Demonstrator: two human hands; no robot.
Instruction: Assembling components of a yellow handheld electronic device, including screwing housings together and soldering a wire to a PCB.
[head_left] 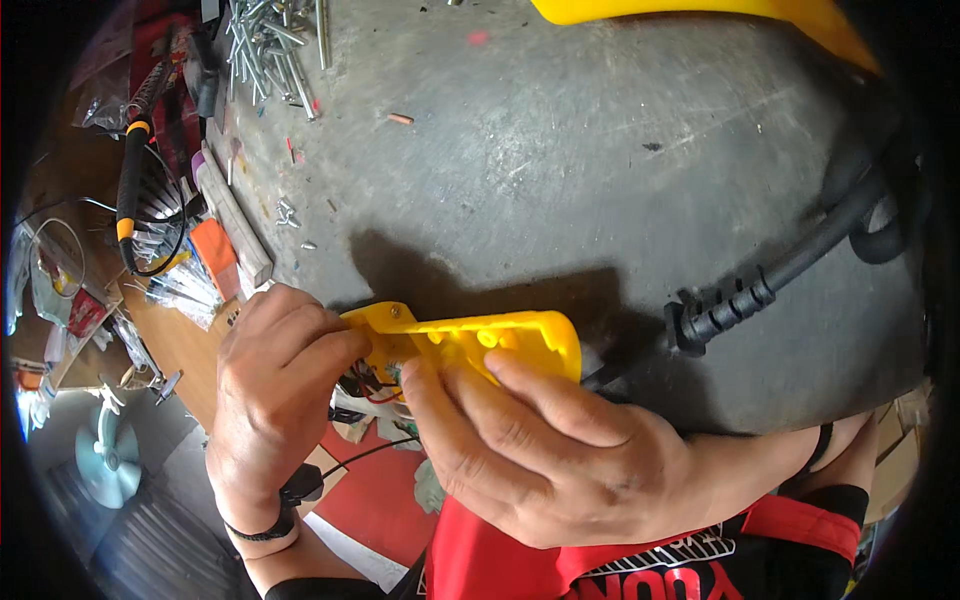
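I have the yellow shell [562, 345] at the near edge of the tabletop [520, 160], its pegged inside showing. My right grip [570, 465] is clamped on it, fingers across the inside. My left grip [265, 375] curls at its left end, beside thin wires [366, 382]; I cannot tell what it pinches. Farther out lie a black cable [735, 305], right, and long screws [268, 50], far left.

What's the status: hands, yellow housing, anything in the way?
Right hand holding yellow housing, fingers partly covering it. Left hand at its left end by thin wires, grip unclear. Thick black cable off to the right, not between the hands.
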